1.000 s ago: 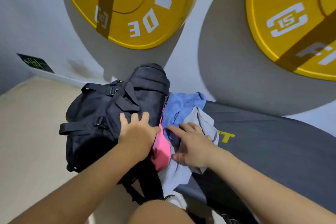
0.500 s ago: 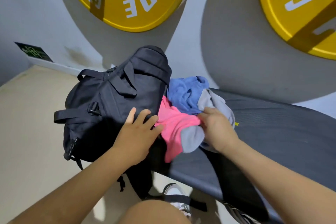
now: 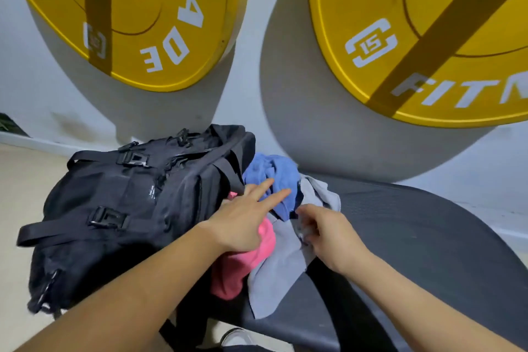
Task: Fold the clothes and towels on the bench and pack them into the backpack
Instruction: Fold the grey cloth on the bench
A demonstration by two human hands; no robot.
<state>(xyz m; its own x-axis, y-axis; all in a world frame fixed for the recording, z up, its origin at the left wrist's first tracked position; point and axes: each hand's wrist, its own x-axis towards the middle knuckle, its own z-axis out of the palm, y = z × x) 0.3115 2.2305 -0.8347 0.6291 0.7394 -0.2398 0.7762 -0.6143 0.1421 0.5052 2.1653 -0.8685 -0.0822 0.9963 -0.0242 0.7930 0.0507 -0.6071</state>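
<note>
A black backpack (image 3: 120, 208) lies at the left end of the dark bench (image 3: 414, 251). Beside it lies a heap of cloth: a blue piece (image 3: 271, 174) at the back, a pink piece (image 3: 243, 268) in front, and a grey piece (image 3: 277, 274) spread toward me. My left hand (image 3: 243, 223) hovers over the pink piece with fingers stretched toward the blue one. To its right, my right hand (image 3: 328, 234) pinches the grey cloth with curled fingers.
Two big yellow weight plates (image 3: 148, 17) (image 3: 423, 31) hang on the wall right behind the bench. The beige floor (image 3: 20, 194) lies to the left. A shoe (image 3: 237, 337) shows below the bench edge.
My left hand has left the backpack and moved right over the clothes. My right hand has drawn the grey cloth out flatter toward me. The camera has tilted up.
</note>
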